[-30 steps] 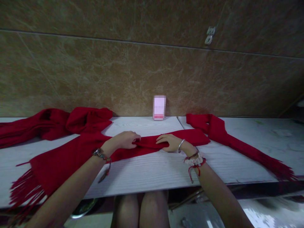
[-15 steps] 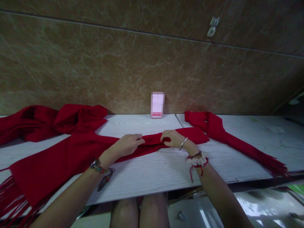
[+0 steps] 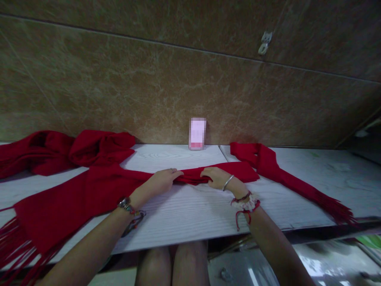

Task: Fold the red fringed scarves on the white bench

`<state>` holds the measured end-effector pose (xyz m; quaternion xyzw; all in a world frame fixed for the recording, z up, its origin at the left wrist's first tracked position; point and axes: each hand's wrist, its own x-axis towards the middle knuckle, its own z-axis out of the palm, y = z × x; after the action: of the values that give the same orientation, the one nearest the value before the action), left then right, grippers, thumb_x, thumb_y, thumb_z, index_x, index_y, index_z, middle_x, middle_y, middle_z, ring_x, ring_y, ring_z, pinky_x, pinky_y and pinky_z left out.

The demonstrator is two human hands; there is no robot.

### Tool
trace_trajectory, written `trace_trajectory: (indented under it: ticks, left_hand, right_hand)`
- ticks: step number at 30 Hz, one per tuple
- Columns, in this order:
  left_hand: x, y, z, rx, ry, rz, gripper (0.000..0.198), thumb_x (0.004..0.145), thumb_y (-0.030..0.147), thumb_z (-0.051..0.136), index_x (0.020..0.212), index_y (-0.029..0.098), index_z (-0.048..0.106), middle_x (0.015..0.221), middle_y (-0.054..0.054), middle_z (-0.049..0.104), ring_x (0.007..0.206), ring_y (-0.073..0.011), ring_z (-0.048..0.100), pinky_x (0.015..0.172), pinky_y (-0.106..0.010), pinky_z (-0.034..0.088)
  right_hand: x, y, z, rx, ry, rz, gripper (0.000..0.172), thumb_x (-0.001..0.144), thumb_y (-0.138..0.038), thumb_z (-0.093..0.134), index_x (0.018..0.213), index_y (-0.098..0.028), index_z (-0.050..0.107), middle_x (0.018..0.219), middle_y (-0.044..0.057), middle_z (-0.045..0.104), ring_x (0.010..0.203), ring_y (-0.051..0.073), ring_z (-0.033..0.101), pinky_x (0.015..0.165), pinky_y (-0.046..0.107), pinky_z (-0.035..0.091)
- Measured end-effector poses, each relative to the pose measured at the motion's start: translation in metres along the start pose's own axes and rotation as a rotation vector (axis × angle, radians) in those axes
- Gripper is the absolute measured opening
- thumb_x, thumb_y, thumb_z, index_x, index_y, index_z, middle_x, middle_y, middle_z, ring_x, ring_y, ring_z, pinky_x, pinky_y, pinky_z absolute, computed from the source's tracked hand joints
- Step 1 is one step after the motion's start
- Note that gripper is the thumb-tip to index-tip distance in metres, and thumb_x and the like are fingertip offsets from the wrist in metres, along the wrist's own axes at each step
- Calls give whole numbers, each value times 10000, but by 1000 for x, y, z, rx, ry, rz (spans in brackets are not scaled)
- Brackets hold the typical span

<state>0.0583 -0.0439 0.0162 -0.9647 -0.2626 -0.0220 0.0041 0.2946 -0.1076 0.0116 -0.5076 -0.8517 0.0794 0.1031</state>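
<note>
A long red scarf [image 3: 61, 202] lies across the white table. Its wide fringed end spreads flat at the left, and its middle is gathered into a narrow folded strip. My left hand [image 3: 162, 180] is closed on that strip, thumb and fingers pinching the cloth. A short way to the right, my right hand [image 3: 216, 177] grips the same strip with curled fingers. Beyond my right hand the folded cloth runs on to a narrower fringed tail that reaches toward the right front edge. The fingertips of both hands are partly hidden in the cloth.
More bunched red cloth [image 3: 98, 147] is heaped at the back left, against the brown tiled wall [image 3: 160, 87]. A blurred pink-and-white phone-like rectangle [image 3: 197, 134] leans on the wall. The white table [image 3: 178, 222] ends just above my knees [image 3: 189, 262]. A white hook [image 3: 264, 43] is on the wall.
The strip between my hands has been folded over and is narrower, its lower flap tucked up. Both hands stay in nearly the same place on the scarf.
</note>
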Motion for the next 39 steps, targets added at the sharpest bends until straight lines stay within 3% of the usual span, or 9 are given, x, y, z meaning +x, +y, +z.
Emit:
trace_trajectory:
  ticks: [3,7,10,17,21,25,29,35,39]
  left_hand:
    - [2,5,-5,0,14,-22,445,751,18,421,1168,154,495,1084,-80,598,960,-183,572,815,-275,449]
    - [17,29,-5,102,20,36,289,801,184,496,1085,151,538,1024,-108,602,870,-225,600,707,-313,486]
    - [34,42,2,112,81,51,210,852,167,426,1012,146,559,966,-102,614,821,-208,610,665,-294,483]
    - [43,26,19,16,183,20,396,835,92,434,1214,206,438,948,-68,640,790,-186,619,643,-262,461]
    - [42,23,19,-13,179,-9,361,847,123,445,1197,209,453,903,-62,655,777,-196,625,631,-263,455]
    - [43,23,20,-52,180,-63,272,875,199,437,1142,202,486,848,-61,661,741,-199,630,605,-261,451]
    - [44,20,26,-66,198,-85,267,886,218,416,1146,200,473,808,-54,655,698,-194,626,580,-259,448]
    - [41,20,22,-72,233,87,269,870,111,399,1098,216,495,968,-34,626,825,-153,608,682,-237,457]
    - [38,25,12,5,200,180,142,856,203,476,980,204,546,1027,-32,587,816,-150,598,656,-231,464]
  right_hand:
    - [1,3,-4,-3,7,13,210,836,-226,514,1040,-201,557,1047,57,591,870,160,573,756,328,478]
    - [-1,13,-12,110,6,51,354,721,-51,505,1042,-194,544,899,21,659,786,151,608,714,280,475]
    - [-6,22,-12,242,71,63,399,683,-27,469,1046,-189,511,892,14,666,821,147,615,744,281,467]
    - [-16,27,-5,227,207,-32,271,711,-31,430,901,-181,552,933,50,643,884,154,590,801,310,449]
    - [-18,23,-8,184,205,-56,204,708,-77,505,879,-178,553,906,53,630,849,168,580,782,326,450]
    - [-20,18,-8,160,250,-37,330,617,-126,642,919,-160,512,929,72,586,831,187,553,719,332,464]
    - [-20,18,-8,121,287,-41,261,629,-83,603,856,-167,505,875,60,575,795,177,543,704,328,465]
    - [-21,24,-10,80,307,-112,245,656,15,464,783,-176,552,794,38,607,754,153,563,717,305,471]
    - [-24,31,-12,75,268,-152,186,729,-46,493,748,-186,614,801,36,640,774,148,591,735,296,479]
